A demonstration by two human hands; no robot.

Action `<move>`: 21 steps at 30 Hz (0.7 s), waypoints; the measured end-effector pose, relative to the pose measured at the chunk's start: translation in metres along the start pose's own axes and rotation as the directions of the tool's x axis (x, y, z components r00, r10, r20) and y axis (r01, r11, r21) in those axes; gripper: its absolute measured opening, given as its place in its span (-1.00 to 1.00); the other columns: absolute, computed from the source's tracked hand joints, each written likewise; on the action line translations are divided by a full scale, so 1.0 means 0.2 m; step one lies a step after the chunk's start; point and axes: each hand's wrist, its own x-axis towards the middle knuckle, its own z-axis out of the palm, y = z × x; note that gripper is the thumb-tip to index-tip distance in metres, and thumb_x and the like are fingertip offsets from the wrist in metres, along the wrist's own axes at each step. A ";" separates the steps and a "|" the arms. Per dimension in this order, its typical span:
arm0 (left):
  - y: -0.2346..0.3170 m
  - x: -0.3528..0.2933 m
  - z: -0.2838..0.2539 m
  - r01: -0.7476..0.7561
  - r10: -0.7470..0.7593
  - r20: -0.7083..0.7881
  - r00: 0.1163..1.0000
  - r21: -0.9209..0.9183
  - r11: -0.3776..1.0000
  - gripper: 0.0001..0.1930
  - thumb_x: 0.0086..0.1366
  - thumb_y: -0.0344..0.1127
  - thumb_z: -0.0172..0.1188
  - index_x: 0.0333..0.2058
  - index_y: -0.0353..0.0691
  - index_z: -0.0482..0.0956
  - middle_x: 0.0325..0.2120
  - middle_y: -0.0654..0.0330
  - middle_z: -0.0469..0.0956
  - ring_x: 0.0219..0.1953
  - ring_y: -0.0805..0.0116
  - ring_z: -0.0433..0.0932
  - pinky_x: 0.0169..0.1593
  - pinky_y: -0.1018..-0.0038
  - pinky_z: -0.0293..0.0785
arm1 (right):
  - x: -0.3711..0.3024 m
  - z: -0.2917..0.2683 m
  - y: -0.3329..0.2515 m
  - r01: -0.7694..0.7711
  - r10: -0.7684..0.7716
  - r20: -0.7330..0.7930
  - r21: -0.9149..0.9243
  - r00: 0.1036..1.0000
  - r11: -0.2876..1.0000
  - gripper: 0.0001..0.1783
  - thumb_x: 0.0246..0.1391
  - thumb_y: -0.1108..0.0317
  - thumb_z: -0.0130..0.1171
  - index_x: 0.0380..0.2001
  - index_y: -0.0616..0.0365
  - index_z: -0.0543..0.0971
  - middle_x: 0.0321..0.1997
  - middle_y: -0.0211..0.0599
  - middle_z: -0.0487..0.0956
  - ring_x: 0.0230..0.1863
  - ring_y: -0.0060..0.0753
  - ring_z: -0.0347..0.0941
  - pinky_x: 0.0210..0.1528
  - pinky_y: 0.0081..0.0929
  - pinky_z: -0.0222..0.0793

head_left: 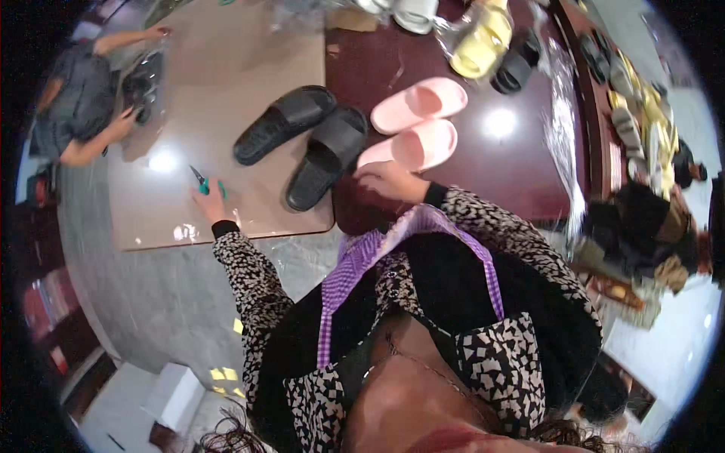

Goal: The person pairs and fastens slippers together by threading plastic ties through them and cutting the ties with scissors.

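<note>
In my left hand (212,202) is a small pair of scissors (202,183) with green handles, its dark blades pointing away over the beige table part. The fingers are closed around the handles. My right hand (393,183) lies at the near edge of a pink slide sandal (415,148), fingers apart and loosely bent, seeming to touch its left end. Its matching pink slide (420,104) lies just beyond. To the left are two black slides, one farther (284,124) and one nearer (328,157), both tilted diagonally and closest to my right hand.
The table joins a beige top (249,45) to a dark red top (529,177). Yellow slides (483,47), a dark slide (516,66) and white footwear (415,13) sit at the back. Clear plastic wrap (560,113) runs along the right. A co-worker (79,98) handles dark bagged items at the left.
</note>
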 end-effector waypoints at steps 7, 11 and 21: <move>0.47 -0.09 0.20 -0.197 0.222 -0.163 0.961 0.159 0.967 -0.61 0.11 -0.28 0.09 -0.15 -0.44 0.36 -0.20 -0.11 0.39 -0.14 -0.01 0.36 -0.06 0.22 0.28 | -0.72 -0.34 0.32 -0.443 0.612 -0.476 0.427 0.632 0.789 -0.74 -0.02 0.42 0.06 -0.24 0.35 0.49 -0.46 -0.31 0.53 -0.48 -0.56 0.43 -0.42 -0.61 0.38; 1.05 -0.50 0.41 -0.331 0.333 0.001 0.943 -0.106 0.938 -0.74 0.09 -0.43 0.06 -0.23 -0.42 0.41 -0.24 -0.10 0.42 -0.12 -0.01 0.36 -0.02 0.26 0.26 | -0.75 -0.46 0.47 -0.443 0.685 -0.545 0.523 0.483 0.728 -0.71 -0.05 0.36 0.10 -0.25 0.32 0.51 -0.45 -0.22 0.55 -0.45 -0.46 0.47 -0.39 -0.54 0.39; 1.55 -1.17 0.85 -0.409 0.465 0.527 0.711 -0.228 0.884 -0.77 0.09 -0.31 0.09 -0.33 -0.35 0.46 -0.36 -0.08 0.44 -0.26 -0.05 0.39 -0.17 0.22 0.31 | -0.30 -0.62 0.86 -0.507 0.224 -0.770 -0.147 0.598 0.849 -0.76 -0.15 0.28 0.16 -0.63 0.28 0.54 -0.66 -0.27 0.47 -0.57 -0.52 0.42 -0.53 -0.51 0.32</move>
